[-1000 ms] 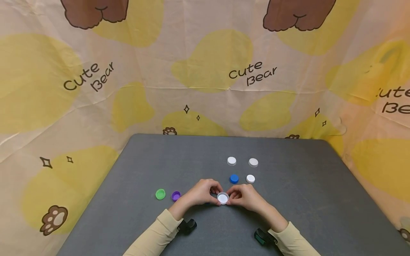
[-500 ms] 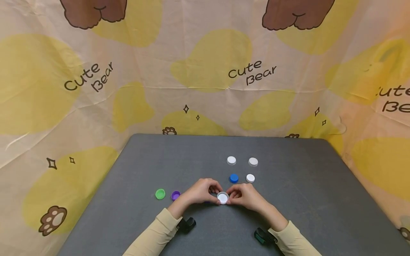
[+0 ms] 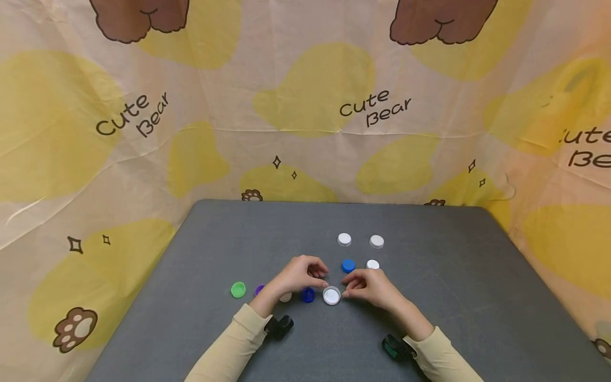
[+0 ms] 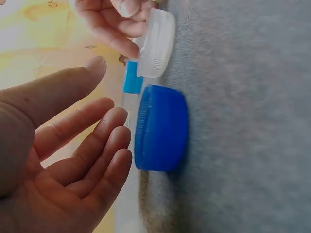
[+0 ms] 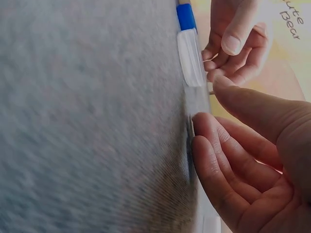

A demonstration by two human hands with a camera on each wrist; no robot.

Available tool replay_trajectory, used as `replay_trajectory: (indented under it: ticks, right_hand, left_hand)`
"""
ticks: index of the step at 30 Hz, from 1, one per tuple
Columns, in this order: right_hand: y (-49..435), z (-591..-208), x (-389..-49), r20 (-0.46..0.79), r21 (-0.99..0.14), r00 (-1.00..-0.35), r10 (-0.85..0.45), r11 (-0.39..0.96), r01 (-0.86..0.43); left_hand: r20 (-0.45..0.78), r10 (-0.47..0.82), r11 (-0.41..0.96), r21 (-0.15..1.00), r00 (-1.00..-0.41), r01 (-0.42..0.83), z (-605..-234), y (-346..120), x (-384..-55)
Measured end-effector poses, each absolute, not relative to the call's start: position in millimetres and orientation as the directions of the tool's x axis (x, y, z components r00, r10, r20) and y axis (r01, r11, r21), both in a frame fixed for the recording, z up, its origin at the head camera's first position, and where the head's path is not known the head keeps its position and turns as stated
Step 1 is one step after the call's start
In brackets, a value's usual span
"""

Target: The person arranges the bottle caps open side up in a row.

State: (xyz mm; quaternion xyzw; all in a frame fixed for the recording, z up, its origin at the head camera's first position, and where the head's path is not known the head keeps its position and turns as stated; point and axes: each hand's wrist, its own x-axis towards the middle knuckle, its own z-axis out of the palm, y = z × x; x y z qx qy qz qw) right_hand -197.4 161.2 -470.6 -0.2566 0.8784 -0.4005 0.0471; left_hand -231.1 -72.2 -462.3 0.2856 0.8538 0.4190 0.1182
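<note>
A white bottle cap (image 3: 331, 295) lies hollow side up on the grey table, between the two hands. My left hand (image 3: 300, 273) hovers just behind and left of it, fingers loosely bent, thumb apart, holding nothing. To the cap's right is my right hand (image 3: 367, 286), its fingertips a small gap away and likewise holding nothing. A dark blue cap (image 3: 308, 295) sits left of the white one, under the left hand; it looms large as a blue cap (image 4: 163, 128) in the left wrist view. The left forearm partly covers a whitish cap (image 3: 286, 297) and a purple cap (image 3: 259, 289).
A green cap (image 3: 238, 289) ends the row at the left. Behind the right hand lie a blue cap (image 3: 348, 266) and a partly covered white cap (image 3: 373, 264). Farther back are two more white caps, a left one (image 3: 344, 239) and a right one (image 3: 376, 241). A patterned cloth (image 3: 305, 106) hangs behind the table.
Both hands have let go of the white cap: the left drew back and up, the right shifted slightly right. The dark blue and whitish caps have come into view beneath the left hand and wrist.
</note>
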Motion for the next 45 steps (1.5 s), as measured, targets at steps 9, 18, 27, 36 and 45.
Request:
replay_trajectory:
  ticks: [9,18,27,36,45]
  right_hand:
    - [168,-462,-203,0.133,-0.698,-0.931,-0.341,0.634,-0.332]
    - [171,-459,-210,0.114,-0.709,-0.970,-0.215,0.666,-0.231]
    - [168,-467,-218,0.107,-0.700,-0.978,-0.181,0.684,-0.203]
    - [166,-472,-219,0.122,-0.688,-0.978,-0.170,0.696,-0.207]
    - [163,-473,-223,0.136,-0.685,-0.978,-0.159,0.698,-0.209]
  left_hand:
    - [0.028,0.569,0.517,0.765,-0.822,0.384,-459,-58,-248]
    - [0.020,0.555,0.530,0.762,-0.831,0.372,-456,-41,-263]
    - [0.012,0.542,0.557,0.743,-0.840,0.370,-460,-28,-277]
    - [-0.005,0.555,0.553,0.749,-0.832,0.365,-471,-22,-287]
    - [-0.036,0.545,0.591,0.725,-0.838,0.353,-467,-18,-285]
